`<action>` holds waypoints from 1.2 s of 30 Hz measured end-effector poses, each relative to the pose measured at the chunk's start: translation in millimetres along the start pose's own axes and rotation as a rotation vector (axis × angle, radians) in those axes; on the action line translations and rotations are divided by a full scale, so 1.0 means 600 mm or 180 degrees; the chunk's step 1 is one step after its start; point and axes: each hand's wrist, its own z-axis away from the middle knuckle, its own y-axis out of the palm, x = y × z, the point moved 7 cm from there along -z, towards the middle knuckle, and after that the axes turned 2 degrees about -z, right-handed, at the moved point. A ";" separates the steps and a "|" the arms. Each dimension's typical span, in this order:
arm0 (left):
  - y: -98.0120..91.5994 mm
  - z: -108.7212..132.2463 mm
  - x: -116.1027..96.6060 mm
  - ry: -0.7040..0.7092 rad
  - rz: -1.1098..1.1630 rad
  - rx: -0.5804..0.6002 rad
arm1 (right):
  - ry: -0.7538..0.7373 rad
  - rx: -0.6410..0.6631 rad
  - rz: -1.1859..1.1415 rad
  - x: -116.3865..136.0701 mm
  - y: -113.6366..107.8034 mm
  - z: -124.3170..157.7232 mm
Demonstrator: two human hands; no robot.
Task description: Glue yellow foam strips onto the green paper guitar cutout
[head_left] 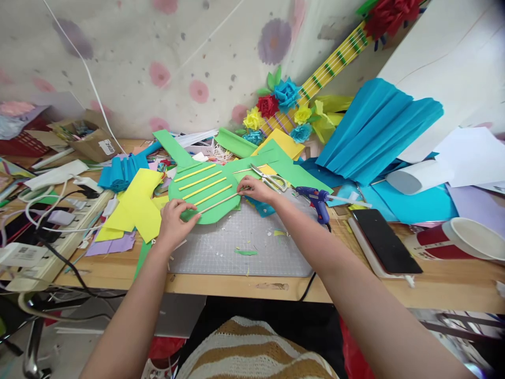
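A green paper guitar shape [205, 189] lies on a grey cutting mat [244, 247], with several yellow strips glued across it. A pale strip [219, 202] runs along its lower edge. My left hand [173, 221] pinches the near end of that strip, fingers closed. My right hand [254, 188] presses the strip's far end onto the green paper with closed fingertips.
Scissors [270, 179] and a blue glue gun [317, 200] lie just right of my right hand. A black phone [384, 239] and a red paper cup [453, 239] sit further right. Yellow paper [136, 205], blue folded paper [379, 126], a paper-flower guitar [315, 84] and cables [47, 221] crowd the desk.
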 end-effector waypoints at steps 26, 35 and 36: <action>-0.022 -0.003 0.045 -0.0887 0.1204 -0.0608 | -0.0037 -0.0041 -0.0008 0.012 0.009 -0.012; -0.046 -0.022 0.047 -0.0960 0.0964 -0.1046 | -0.0069 -0.0007 0.0070 0.015 0.009 -0.015; -0.047 -0.022 0.046 -0.0961 0.0928 -0.1043 | -0.0092 0.0003 0.0124 0.016 0.009 -0.016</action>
